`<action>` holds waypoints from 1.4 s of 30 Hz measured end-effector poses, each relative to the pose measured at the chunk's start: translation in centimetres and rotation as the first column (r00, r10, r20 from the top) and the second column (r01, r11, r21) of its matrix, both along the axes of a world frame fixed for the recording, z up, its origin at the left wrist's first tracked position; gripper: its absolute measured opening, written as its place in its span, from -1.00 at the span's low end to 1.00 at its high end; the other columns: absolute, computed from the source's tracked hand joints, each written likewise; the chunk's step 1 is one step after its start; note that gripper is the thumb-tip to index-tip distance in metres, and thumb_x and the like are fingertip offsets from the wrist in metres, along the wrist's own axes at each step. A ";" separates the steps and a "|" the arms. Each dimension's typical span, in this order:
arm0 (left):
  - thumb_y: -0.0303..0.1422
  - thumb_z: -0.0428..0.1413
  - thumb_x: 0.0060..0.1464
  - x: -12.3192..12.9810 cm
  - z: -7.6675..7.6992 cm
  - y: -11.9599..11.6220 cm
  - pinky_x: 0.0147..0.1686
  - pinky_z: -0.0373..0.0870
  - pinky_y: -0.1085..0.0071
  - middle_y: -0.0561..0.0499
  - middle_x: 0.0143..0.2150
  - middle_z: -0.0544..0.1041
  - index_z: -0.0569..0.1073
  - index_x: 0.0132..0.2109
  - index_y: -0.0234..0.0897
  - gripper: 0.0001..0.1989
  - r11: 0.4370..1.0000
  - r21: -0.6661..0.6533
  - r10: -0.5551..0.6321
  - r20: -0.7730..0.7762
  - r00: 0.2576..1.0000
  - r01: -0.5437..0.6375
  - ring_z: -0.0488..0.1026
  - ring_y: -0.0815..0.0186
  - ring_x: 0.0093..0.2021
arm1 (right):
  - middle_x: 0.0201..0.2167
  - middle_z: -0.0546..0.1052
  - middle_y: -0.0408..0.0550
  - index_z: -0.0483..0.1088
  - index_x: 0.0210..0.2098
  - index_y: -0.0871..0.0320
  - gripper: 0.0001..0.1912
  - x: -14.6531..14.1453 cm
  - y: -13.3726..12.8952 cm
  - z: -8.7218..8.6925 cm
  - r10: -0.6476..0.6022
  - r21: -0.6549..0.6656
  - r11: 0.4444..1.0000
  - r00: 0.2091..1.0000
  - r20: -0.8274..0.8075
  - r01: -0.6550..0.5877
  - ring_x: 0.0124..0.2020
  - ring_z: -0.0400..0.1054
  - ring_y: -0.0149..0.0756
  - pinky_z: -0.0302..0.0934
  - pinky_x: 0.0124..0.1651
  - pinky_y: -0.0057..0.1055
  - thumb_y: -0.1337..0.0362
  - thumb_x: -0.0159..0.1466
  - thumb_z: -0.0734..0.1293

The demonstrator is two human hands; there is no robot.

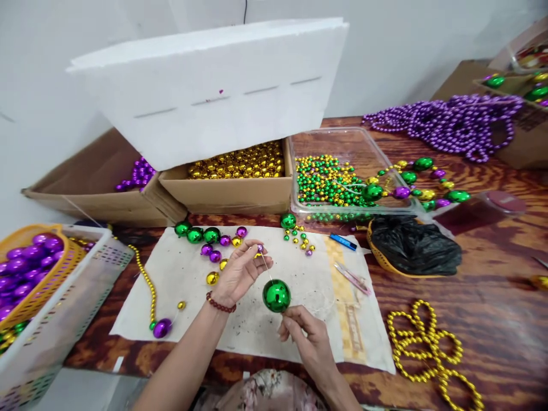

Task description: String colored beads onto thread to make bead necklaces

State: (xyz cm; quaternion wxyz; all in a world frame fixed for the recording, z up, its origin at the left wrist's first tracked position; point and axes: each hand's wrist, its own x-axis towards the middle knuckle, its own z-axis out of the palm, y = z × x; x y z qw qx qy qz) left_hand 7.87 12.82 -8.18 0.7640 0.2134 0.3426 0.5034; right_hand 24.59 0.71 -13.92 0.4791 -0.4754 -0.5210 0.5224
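a plain pale wall [398, 45] rises behind a table [496, 262] with a glossy, reddish-brown wood-grain top. a thin dark cord [245, 11] hangs against the wall. light gleams on the table's right side.

So the right hand [306, 334] hid whatever it pinched below the green ball [276, 295]. Edge chopped the yellow basket [72, 254], way left of the left hand [240, 273]. Past both hands, foam board [214, 123] blocked some gold beads [246, 162]. Lettering [353, 328] right of the right hand? Unreadable.
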 end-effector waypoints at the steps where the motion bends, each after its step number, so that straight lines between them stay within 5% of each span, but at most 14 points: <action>1: -0.33 0.36 -0.01 0.0 0.0 0.0 -0.19 0.53 0.35 0.08 -0.33 0.57 0.48 -0.20 -0.24 -0.74 1.000 -0.008 0.006 0.009 1.000 -0.006 0.58 0.37 -0.34 | -0.53 0.53 -0.14 0.39 -0.34 0.13 -0.82 0.0 0.0 0.0 0.004 -0.004 1.000 1.000 0.003 -0.004 -0.54 0.43 -0.37 0.31 -0.39 -0.48 0.26 0.39 0.24; 18: -0.39 0.38 -0.05 0.1 -0.2 -0.3 -0.14 0.53 0.28 0.10 -0.28 0.54 0.49 -0.20 -0.24 -0.73 0.996 -0.015 0.093 0.036 0.995 -0.093 0.54 0.38 -0.33 | -0.55 0.53 -0.14 0.39 -0.34 0.14 -0.79 -0.4 -0.1 0.7 0.014 -0.110 0.994 0.998 -0.064 -0.021 -0.55 0.42 -0.37 0.33 -0.43 -0.48 0.18 0.37 0.27; 26: -0.43 0.34 -0.02 0.7 -0.4 -0.7 -0.13 0.49 0.35 0.05 -0.21 0.56 0.53 -0.12 -0.24 -0.72 0.982 0.094 0.171 -0.070 0.983 -0.164 0.55 0.38 -0.29 | -0.49 0.57 -0.11 0.37 -0.21 0.15 -0.79 -0.8 -0.1 -0.2 -0.033 -0.161 0.987 0.993 -0.116 0.014 -0.53 0.45 -0.35 0.26 -0.46 -0.49 0.12 0.39 0.28; 31: -0.32 0.33 0.01 2.4 -1.3 -2.5 -0.18 0.48 0.40 -0.02 -0.23 0.56 0.55 -0.10 -0.32 -0.70 0.992 -0.041 0.113 -0.064 0.992 -0.116 0.57 0.29 -0.21 | -0.43 0.60 -0.10 0.24 -0.13 0.10 -0.76 -2.5 1.0 -0.6 -0.155 -0.170 0.977 0.977 -0.144 0.130 -0.52 0.47 -0.34 0.27 -0.47 -0.48 0.08 0.38 0.28; 35: -0.19 0.28 0.04 3.2 -1.7 -3.4 -0.33 0.45 0.45 0.04 -0.33 0.53 0.53 -0.18 -0.29 -0.72 0.987 -0.075 0.130 -0.148 0.980 -0.142 0.56 0.30 -0.31 | -0.38 0.60 -0.11 0.28 -0.19 0.11 -0.79 -1.7 2.2 -0.3 -0.061 -0.132 0.990 0.992 -0.113 0.046 -0.55 0.45 -0.38 0.31 -0.47 -0.48 0.12 0.35 0.32; 38: -0.19 0.22 0.08 3.0 -1.4 -3.6 -0.39 0.38 0.48 0.04 -0.44 0.51 0.54 -0.26 -0.32 -0.76 0.997 0.068 -0.016 -0.382 0.924 0.045 0.51 0.33 -0.41 | -0.41 0.53 -0.15 0.40 -0.13 0.13 -0.76 0.2 3.4 0.4 -0.153 -0.097 0.985 0.985 -0.083 0.145 -0.64 0.31 -0.46 0.26 -0.56 -0.49 0.12 0.30 0.36; 42: -0.29 0.09 0.16 2.8 -0.7 -4.0 -0.30 0.34 0.47 0.03 -0.47 0.51 0.55 -0.39 -0.33 -0.75 0.869 0.194 -0.225 -0.665 0.712 0.456 0.43 0.36 -0.40 | -0.47 0.46 -0.17 0.55 -0.27 0.16 -0.81 2.2 5.1 1.2 -0.209 -0.092 0.976 0.967 -0.147 0.197 -0.61 0.25 -0.49 0.17 -0.58 -0.54 0.16 0.21 0.44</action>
